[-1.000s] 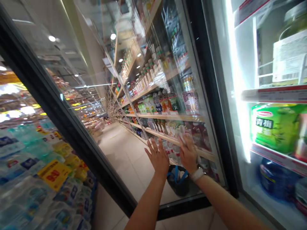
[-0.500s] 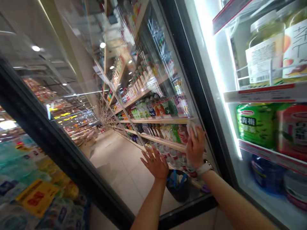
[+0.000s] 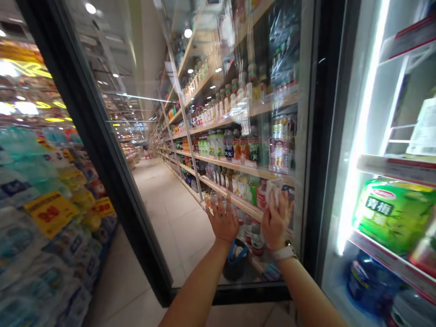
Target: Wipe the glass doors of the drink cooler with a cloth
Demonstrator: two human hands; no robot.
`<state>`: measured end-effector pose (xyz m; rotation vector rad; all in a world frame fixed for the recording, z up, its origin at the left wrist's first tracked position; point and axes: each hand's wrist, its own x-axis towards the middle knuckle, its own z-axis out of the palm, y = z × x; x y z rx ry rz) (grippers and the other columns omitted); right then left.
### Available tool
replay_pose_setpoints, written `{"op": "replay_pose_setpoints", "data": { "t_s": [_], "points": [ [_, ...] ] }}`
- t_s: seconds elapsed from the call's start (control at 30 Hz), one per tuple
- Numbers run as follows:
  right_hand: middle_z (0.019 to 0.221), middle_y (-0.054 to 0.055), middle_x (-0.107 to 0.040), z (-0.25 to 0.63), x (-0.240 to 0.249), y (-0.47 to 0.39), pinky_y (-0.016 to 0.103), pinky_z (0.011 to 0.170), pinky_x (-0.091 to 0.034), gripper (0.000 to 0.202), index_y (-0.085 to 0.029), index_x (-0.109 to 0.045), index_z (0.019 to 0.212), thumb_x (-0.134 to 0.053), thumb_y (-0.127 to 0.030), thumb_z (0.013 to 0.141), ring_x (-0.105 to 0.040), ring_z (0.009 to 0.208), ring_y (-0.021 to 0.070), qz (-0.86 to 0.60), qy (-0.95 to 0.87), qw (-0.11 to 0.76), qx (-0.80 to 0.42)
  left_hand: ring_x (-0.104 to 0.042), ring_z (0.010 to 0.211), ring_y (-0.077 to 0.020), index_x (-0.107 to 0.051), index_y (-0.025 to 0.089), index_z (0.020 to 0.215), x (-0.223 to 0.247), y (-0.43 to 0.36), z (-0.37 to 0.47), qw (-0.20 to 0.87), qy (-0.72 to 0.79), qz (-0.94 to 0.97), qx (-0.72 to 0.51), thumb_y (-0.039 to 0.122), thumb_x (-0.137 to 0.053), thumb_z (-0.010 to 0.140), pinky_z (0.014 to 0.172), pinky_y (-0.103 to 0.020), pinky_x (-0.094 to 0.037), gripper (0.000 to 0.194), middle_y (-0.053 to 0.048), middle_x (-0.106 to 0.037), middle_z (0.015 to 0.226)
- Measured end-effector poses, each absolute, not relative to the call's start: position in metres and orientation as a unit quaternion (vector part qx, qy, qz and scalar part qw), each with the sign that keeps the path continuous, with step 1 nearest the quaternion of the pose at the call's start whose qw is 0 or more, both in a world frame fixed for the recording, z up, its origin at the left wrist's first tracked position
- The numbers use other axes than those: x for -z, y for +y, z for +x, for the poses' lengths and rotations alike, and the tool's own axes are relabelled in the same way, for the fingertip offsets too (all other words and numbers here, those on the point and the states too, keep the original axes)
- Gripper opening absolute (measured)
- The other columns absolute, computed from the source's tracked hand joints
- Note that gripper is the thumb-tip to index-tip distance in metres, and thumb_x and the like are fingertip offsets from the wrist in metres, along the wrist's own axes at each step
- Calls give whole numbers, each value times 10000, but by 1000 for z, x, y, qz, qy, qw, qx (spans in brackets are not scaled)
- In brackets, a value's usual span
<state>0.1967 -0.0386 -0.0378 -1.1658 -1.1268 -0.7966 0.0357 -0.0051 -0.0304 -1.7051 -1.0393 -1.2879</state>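
A glass door (image 3: pixel 146 181) in a black frame stands swung out in front of me. Spread fingers of my left hand (image 3: pixel 223 222) rest flat against the pane, with nothing in them. To the right of it, my right hand (image 3: pixel 275 222) presses a white cloth or tissue (image 3: pixel 273 185) to the same glass; its fingers partly cover it, and I cannot tell which of the two it is. A watch with a pale band (image 3: pixel 285 253) circles my right wrist.
At right is a lit fridge with large bottles and a green multipack (image 3: pixel 391 213). A dark bucket (image 3: pixel 234 268) with a blue handle stands on the floor behind the glass. Stacked bottle packs (image 3: pixel 44 254) with yellow price signs line the left. Drink shelves show in the glass.
The view has levelled and turned, so the door looks more upright. My right hand still has the white cloth or tissue on the glass, and my left hand stays spread on the pane.
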Motion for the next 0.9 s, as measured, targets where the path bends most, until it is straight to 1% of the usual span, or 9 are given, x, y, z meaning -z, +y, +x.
{"op": "replay_pose_setpoints", "data": {
  "t_s": [0.07, 0.13, 0.2, 0.33, 0.43, 0.53, 0.63, 0.77, 0.9],
  "points": [
    [1548, 169, -355, 207, 34, -37, 640, 1151, -257, 527, -182, -361, 1497, -365, -215, 971, -265, 1465, 318, -517, -425, 667, 327, -72, 1495, -329, -195, 216, 1537, 31, -6, 36, 369, -406, -668, 503, 252, -506, 902, 1194, -620, -132, 708, -117, -170, 1609],
    [1553, 172, -342, 199, 39, -36, 637, 1136, -294, 532, -177, -349, 1503, -351, -221, 974, -277, 1459, 328, -506, -426, 676, 325, -83, 1494, -325, -194, 216, 1537, 31, -6, 37, 366, -408, -669, 502, 251, -510, 901, 1195, -615, -134, 711, -117, -171, 1607],
    [1538, 149, -380, 178, 54, -36, 618, 1139, -307, 541, -203, -340, 1509, -359, -203, 969, -290, 1455, 317, -489, -485, 649, 323, -83, 1493, -322, -188, 213, 1538, 31, -7, 37, 365, -409, -668, 503, 248, -509, 902, 1196, -612, -137, 713, -118, -161, 1606],
    [1447, 95, -518, 136, 84, -39, 517, 1158, -335, 575, -257, -355, 1499, -370, -112, 943, -365, 1424, 237, -436, -623, 573, 305, -80, 1495, -300, -157, 230, 1541, 30, -7, 37, 367, -412, -667, 501, 223, -502, 906, 1201, -593, -152, 723, -110, -127, 1609],
    [1421, 89, -545, 138, 84, -40, 476, 1163, -341, 574, -263, -405, 1470, -377, -81, 926, -400, 1402, 205, -414, -654, 546, 321, -81, 1497, -292, -151, 236, 1542, 29, -8, 37, 368, -411, -668, 500, 209, -497, 906, 1203, -588, -154, 725, -103, -130, 1610],
    [1448, 105, -515, 167, 66, -39, 525, 1177, -293, 546, -254, -428, 1456, -386, -106, 933, -357, 1428, 226, -438, -629, 547, 338, -58, 1498, -302, -156, 218, 1543, 28, -11, 38, 372, -407, -663, 506, 222, -490, 903, 1202, -594, -141, 722, -103, -129, 1612],
    [1512, 150, -421, 202, 45, -39, 592, 1162, -276, 529, -207, -401, 1476, -382, -160, 950, -306, 1451, 285, -494, -520, 611, 334, -50, 1499, -305, -158, 206, 1543, 28, -14, 39, 374, -411, -663, 502, 232, -479, 903, 1209, -580, -126, 717, -96, -111, 1616],
    [1552, 192, -335, 223, 34, -38, 615, 1149, -280, 537, -161, -367, 1494, -383, -199, 959, -290, 1451, 337, -505, -415, 683, 326, -94, 1498, -309, -158, 209, 1545, 30, -15, 39, 374, -413, -663, 499, 248, -483, 899, 1209, -577, -124, 724, -97, -144, 1613],
    [1541, 155, -376, 199, 57, -37, 622, 1154, -274, 562, -199, -349, 1506, -371, -159, 945, -295, 1452, 325, -486, -501, 626, 349, -97, 1499, -306, -162, 208, 1545, 30, -15, 39, 381, -415, -660, 497, 252, -485, 900, 1210, -576, -120, 722, -99, -159, 1611]
  ]
}}
